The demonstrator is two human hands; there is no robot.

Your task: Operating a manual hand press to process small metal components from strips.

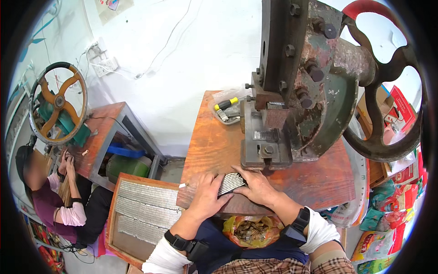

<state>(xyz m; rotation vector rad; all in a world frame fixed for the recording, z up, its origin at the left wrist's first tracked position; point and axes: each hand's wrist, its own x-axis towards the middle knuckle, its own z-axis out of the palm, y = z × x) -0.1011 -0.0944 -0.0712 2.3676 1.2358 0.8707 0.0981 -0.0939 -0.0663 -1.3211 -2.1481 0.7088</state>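
**Inspector:** Head view. State the hands.

**Assistant:** Both rest at the near edge of the wooden bench [214, 141]. The left hand [206, 194] and right hand [258, 186] hold a stack of small grey metal strips [231, 182] between them, fingers pressed together and laid flat against either end of it. The stack sits just in front of the press base.

**Inspector:** Machine?

**Assistant:** A rusted hand press [299, 82] fills the bench's far right half; its flywheel [388, 86] overhangs the right edge.

**Inspector:** Packages and signs?

**Assistant:** A clear plastic bag [226, 109] holding a yellow-handled tool lies at the far edge, left of the press. Red and green printed packets [392, 196] are heaped beyond the right edge. A yellow bag of scrap pieces [251, 230] hangs below the near edge. A paper sheet [114, 7] is on the wall, upper left.

**Inspector:** Open room?

**Assistant:** The bench's left half is bare wood. A tray of laid-out strips [143, 212] sits low beside its left edge. Another person works at a second bench [102, 137], well apart.
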